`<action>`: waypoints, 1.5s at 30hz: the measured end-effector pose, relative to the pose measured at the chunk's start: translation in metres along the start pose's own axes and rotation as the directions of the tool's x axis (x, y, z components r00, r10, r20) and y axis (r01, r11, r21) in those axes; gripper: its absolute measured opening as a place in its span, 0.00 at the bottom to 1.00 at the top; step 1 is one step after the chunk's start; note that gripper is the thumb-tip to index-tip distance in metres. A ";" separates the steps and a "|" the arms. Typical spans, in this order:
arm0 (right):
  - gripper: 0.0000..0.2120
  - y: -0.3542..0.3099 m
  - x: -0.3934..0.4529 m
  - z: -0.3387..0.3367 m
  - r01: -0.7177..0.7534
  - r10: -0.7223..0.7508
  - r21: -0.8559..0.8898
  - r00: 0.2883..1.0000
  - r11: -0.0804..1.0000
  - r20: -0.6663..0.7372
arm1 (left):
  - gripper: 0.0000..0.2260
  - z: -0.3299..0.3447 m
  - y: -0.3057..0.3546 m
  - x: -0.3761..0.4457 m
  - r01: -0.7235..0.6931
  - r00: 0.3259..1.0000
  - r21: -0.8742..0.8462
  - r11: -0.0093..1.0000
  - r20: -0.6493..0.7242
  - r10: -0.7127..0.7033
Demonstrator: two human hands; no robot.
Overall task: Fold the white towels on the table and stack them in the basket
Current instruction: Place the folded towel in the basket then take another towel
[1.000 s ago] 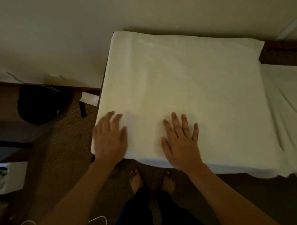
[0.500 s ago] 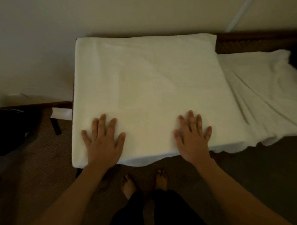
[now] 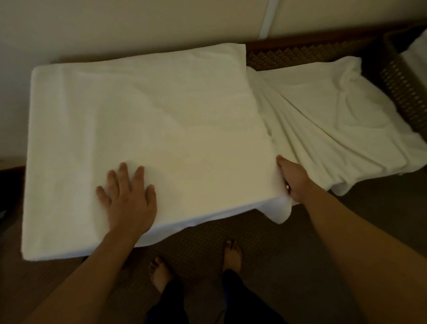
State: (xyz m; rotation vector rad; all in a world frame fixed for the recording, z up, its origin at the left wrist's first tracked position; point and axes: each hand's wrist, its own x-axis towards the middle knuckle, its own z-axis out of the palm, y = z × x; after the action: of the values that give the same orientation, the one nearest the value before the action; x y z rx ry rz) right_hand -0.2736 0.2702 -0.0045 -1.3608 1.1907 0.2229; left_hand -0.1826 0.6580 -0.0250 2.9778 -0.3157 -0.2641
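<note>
Across the middle of the frame a large white towel [image 3: 145, 130] lies spread flat over a table, covering it so fully that only a strip of dark patterned tabletop [image 3: 300, 54] shows at the upper right. Its near edge hangs slightly over the table's front. On the towel's lower left part the left hand [image 3: 128, 197] rests palm down, fingers straight and fanned a little apart, pressing on the cloth. At the towel's lower right corner the right hand [image 3: 294, 180] meets the edge — its thumb lies along the top of the fabric while the other fingers are tucked out of sight under the corner, so it appears to pinch that corner; the fingertips themselves cannot be seen. A small flap of the corner droops below the hand.

Just right of the flat towel, touching its right edge, a second white towel [image 3: 333, 122] lies rumpled with long diagonal creases, its lower end hanging off the table front. At the far right edge of the frame stands a dark woven basket [image 3: 405, 89], with something white [image 3: 423, 52] showing inside — too cropped to tell more. Bare feet [image 3: 195, 265] stand on brown carpet at the bottom centre.
</note>
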 end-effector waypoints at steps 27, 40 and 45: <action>0.18 -0.015 0.005 -0.049 -0.081 0.029 0.210 0.970 0.974 0.243 | 0.42 -0.018 -0.035 -0.013 0.399 0.915 -0.074 0.914 0.090 -0.392; 0.19 -0.016 0.020 -0.062 0.111 -0.099 0.111 0.989 0.988 -0.112 | 0.48 -0.016 -0.041 -0.005 0.438 0.897 -0.122 0.891 0.133 -0.422; 0.06 -0.017 0.021 -0.071 0.154 -0.127 0.121 0.971 0.981 -0.201 | 0.47 -0.013 -0.041 -0.008 0.428 0.897 -0.073 0.901 0.151 -0.415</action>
State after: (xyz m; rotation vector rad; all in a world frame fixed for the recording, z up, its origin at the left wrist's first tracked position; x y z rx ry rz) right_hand -0.2887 0.1968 0.0069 -1.3630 1.2390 -0.0920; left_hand -0.1793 0.7014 -0.0170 2.8955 0.3340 -0.5064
